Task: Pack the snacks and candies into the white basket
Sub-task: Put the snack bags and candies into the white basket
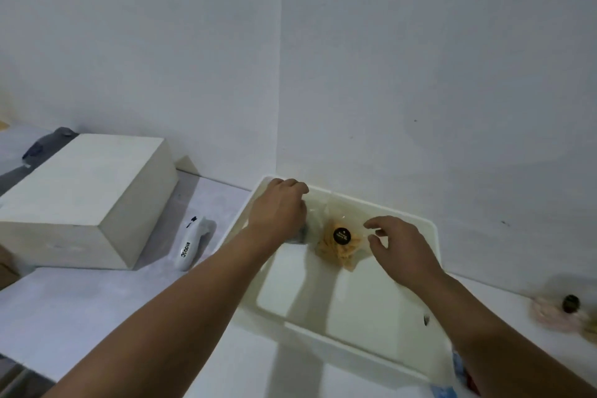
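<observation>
A: Where is the snack now?

B: The clear plastic bag of orange-yellow snack sticks with a round black label (339,244) lies inside the white rectangular plastic basket (434,245), at its far end near the wall; the rest of the basket floor shows bare.

A: And the hands?

B: Both reach into the basket; the left hand (279,212) is at the far left corner, knuckles up and fingers curled down, beside the bag; something dark shows just under it, but I cannot tell whether it grips anything. The right hand (399,247) hovers just right of the bag with fingers spread and loosely bent; whether the fingertips touch the plastic is unclear.

A: What else sits on the white table (64,307)?

B: A cream rectangular box (84,200) to the left; a small white device with black lettering (190,247) between box and basket; a blurred pinkish packet with a dark round label (562,310) at the far right; a blue-and-white wrapper (452,378) at the basket's near right corner.
</observation>
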